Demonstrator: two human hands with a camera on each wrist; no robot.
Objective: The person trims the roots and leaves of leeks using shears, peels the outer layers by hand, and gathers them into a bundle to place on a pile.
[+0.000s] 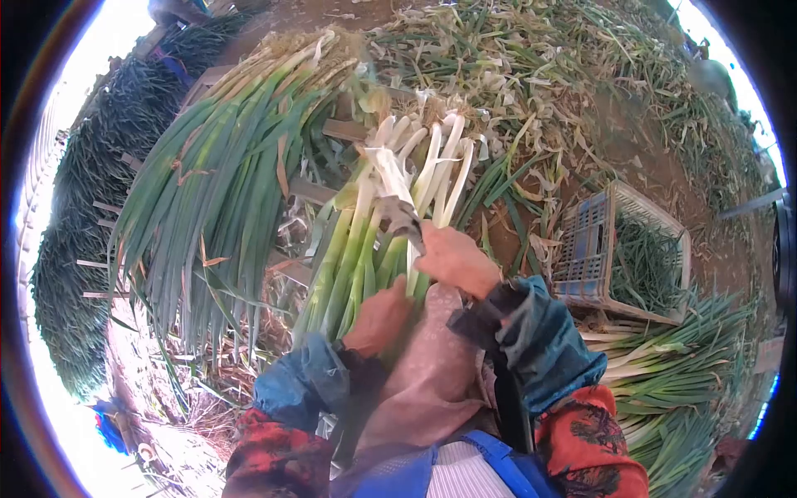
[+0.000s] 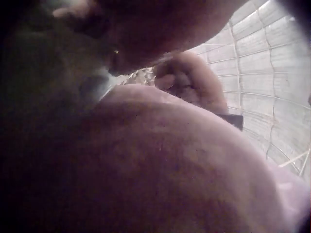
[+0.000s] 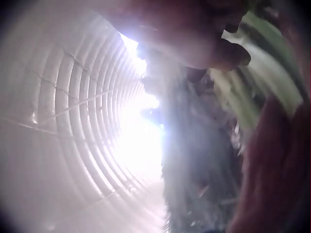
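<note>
Several long green onions [image 1: 365, 207] lie before the person, white root ends away and green leaves towards the lap. The left hand [image 1: 382, 315] grips a stalk low on its green part, close to the lap. Just above and to the right, the right hand [image 1: 457, 257] has its fingers bent and pinches a dark grey-brown flat strip [image 1: 402, 219] that crosses the white stems; cannot tell what it is. In the right wrist view green stalks [image 3: 272, 77] show between the two hands. The left wrist view is dark and mostly filled by a hand [image 2: 189, 80] and blurred skin or cloth.
A large heap of green onions [image 1: 224, 183] lies at the left on a slatted wooden rack [image 1: 311, 192]. Peeled leaves [image 1: 515, 75] litter the ground ahead. A plastic crate [image 1: 585, 249] holding green leaves stands at right, with more green onions [image 1: 664, 373] below it.
</note>
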